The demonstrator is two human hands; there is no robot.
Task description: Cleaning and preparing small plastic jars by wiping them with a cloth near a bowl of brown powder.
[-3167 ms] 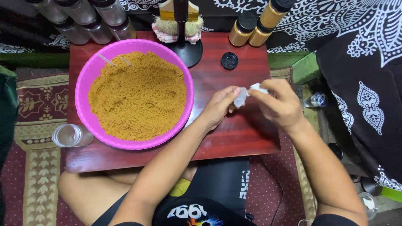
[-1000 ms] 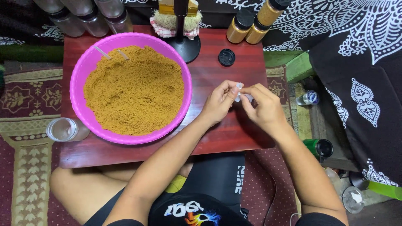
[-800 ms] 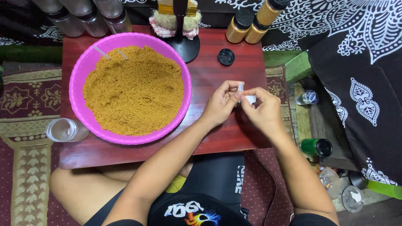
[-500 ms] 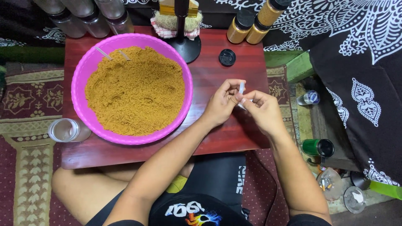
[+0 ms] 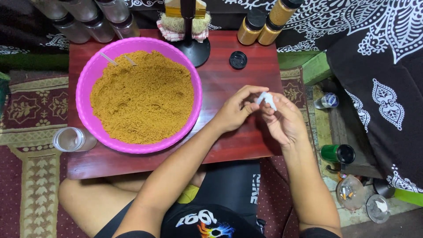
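Fingers of both hands pinch one small white piece (image 5: pixel 266 98) between them: the left hand (image 5: pixel 235 113) holds its near end with thumb and forefinger, the right hand (image 5: pixel 284 120) curls around its far side with the fingertips closed on it. What the piece is cannot be told; it is too small.

Taking the red wooden table (image 5: pixel 229 75) as the landmark, and going from large to small: the pink basin (image 5: pixel 90 79) heaped with orange-brown granules (image 5: pixel 141 97) fills the table's left half, its rim reaching nearly to the left and front edges. The bare stretch of tabletop lies on the right half, between the basin and the right edge, and both hands hover over it near that right edge, with free room toward the front edge below them. A black stand base (image 5: pixel 194 52) sits at the back centre of the table; a clear jar (image 5: pixel 72 139) lies on its side at the front left corner; a black lid (image 5: pixel 238 60) rests behind the hands.

The white piece runs slantwise, its long axis from upper left to lower right, the upper end toward the lid.

Compared with half a second ago, the piece sits slightly lower and more tilted between the fingers; the hands have kept their place over the right edge.
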